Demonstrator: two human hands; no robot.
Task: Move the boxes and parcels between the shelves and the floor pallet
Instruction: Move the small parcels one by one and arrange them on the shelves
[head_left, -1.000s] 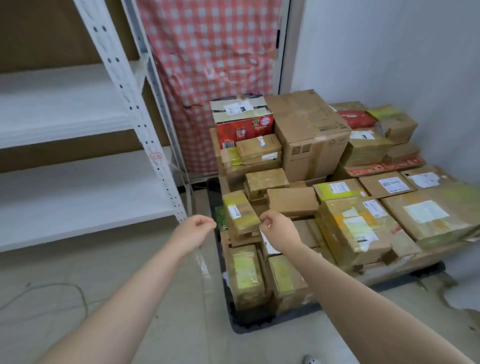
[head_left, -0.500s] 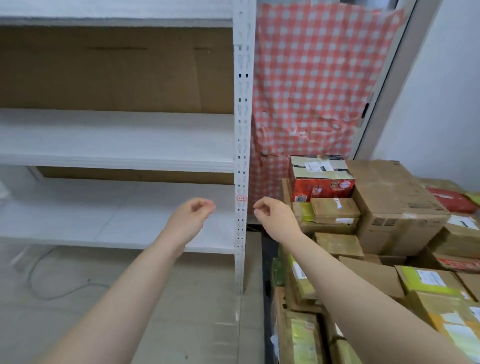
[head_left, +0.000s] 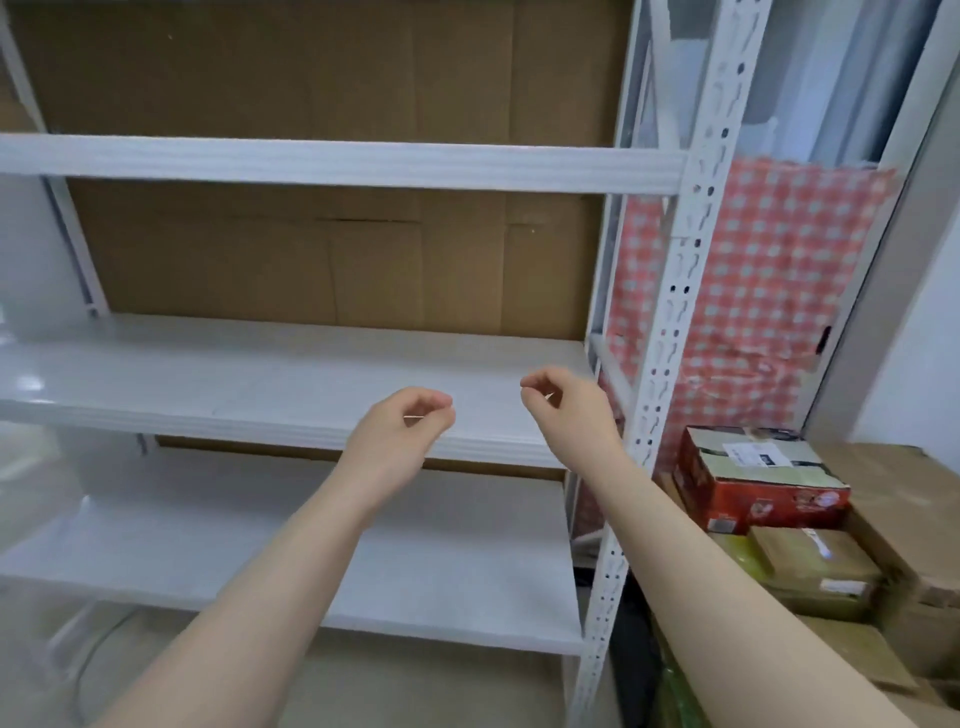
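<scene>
Mid-frame, in front of middle shelf (head_left: 260, 384): left hand (head_left: 402, 431) & right hand (head_left: 563, 402), fingers loosely curled, gripping nothing. Lower right of frame: boxes (head_left: 763, 483) stacked beside rack post (head_left: 670, 364). Prob. between loads. Next: turn right, take one box w/ both hands, lift onto shelf.

The single head-worn camera faces forward and slightly down, close to the shelves (head_left: 260, 384), with the boxes (head_left: 758, 483) at its lower right.
</scene>
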